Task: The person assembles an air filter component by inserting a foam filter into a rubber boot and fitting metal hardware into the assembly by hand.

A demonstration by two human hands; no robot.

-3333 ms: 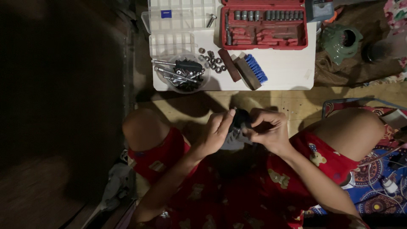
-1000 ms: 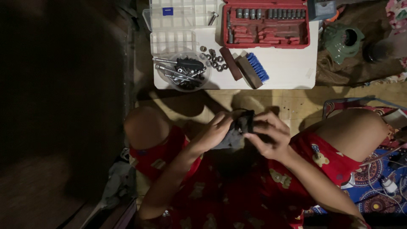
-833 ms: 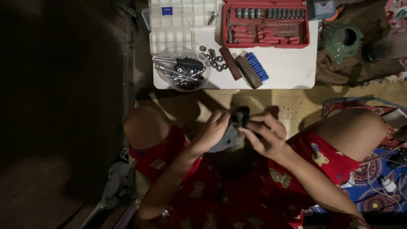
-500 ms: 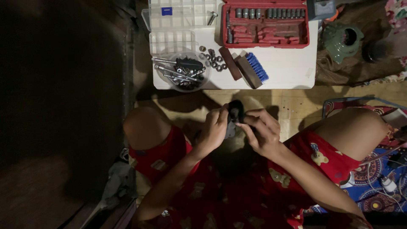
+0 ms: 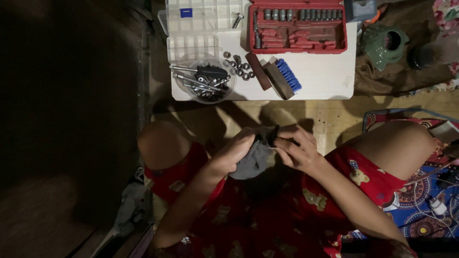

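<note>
While the left hand [image 5: 233,152] cups a grey cloth [image 5: 251,160] over the lap, fingers curled round it, the right hand [image 5: 295,149] pinches a small dark part [image 5: 268,135] (too dim to identify) against that cloth, just below the white board [image 5: 325,79] with its blue-bristled brush [image 5: 284,77].

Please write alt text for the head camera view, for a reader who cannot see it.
Both hands, left hand and right hand, hold a grey cloth around a small dark part above the lap. Ahead, a white board carries a red socket case.
</note>
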